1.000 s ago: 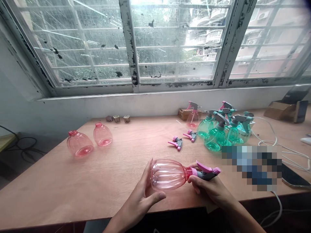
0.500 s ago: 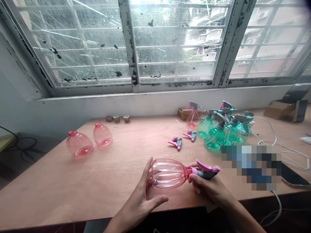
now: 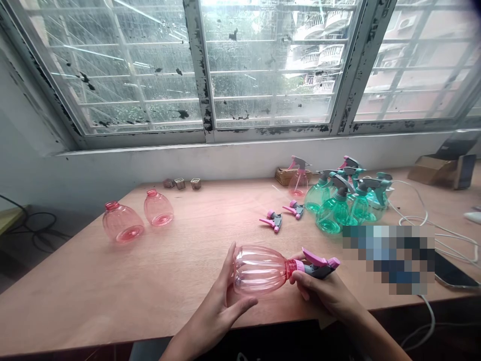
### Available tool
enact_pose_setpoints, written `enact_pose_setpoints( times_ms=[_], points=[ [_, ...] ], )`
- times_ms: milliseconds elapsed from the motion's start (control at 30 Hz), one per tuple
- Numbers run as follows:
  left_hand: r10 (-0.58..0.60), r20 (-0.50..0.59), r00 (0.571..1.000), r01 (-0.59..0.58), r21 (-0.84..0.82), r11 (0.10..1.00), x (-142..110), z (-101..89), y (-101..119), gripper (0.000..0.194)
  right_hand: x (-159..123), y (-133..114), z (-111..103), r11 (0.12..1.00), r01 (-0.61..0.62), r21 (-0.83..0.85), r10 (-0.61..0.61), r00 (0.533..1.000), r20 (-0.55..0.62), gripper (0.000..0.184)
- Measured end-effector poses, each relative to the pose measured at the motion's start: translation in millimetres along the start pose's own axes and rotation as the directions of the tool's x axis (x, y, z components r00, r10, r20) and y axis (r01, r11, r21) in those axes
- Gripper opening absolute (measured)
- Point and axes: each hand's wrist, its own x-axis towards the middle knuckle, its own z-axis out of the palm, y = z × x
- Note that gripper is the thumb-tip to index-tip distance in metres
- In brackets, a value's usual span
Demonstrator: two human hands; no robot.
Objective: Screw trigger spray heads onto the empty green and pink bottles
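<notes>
A clear pink spray bottle (image 3: 259,271) lies on its side in the air between my hands, low over the table's front. Its base points left, and its pink and grey trigger head (image 3: 321,264) sits on the neck at the right. My left hand (image 3: 221,301) cups the base, fingers partly hidden behind it, thumb held away from the wall. At the neck and collar, my right hand (image 3: 319,288) is closed with thumb and fingers. Beyond the bottle, two loose trigger heads (image 3: 272,221) (image 3: 294,209) lie on the table.
Two pink bottles without heads (image 3: 123,223) (image 3: 159,208) stand at the left. Several green spray bottles (image 3: 332,213) crowd the right, near a pink one with a head (image 3: 298,180). White cables (image 3: 413,219), a phone (image 3: 456,271) and a cardboard box (image 3: 432,169) are farther right.
The spray bottle and both hands have shifted very slightly left. My grip looks the same, and everything on the table stays in place.
</notes>
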Motion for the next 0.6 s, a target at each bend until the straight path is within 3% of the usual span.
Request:
enact_pose_setpoints(
  times_ms=[167, 300, 600],
  points=[
    [-0.036, 0.01, 0.999, 0.036, 0.027, 0.999, -2.3, 0.5, 5.1, 0.108, -1.2, -4.1, -0.5, 0.997, -0.001, -0.076, 0.005, 0.999, 0.05, 0.038],
    [-0.087, 0.027, 0.996, 0.086, 0.009, 0.996, -1.7, -1.0, 5.0, 0.1, -1.8, -5.3, 0.7, 0.996, 0.003, -0.094, 0.001, 0.999, 0.036, 0.039],
    [0.015, -0.05, 0.999, -0.01, 0.115, 0.993, -3.6, 3.5, 3.9, 0.086, -1.3, -2.7, 2.0, 0.999, -0.01, 0.034, 0.009, 1.0, 0.008, 0.037]
  ],
)
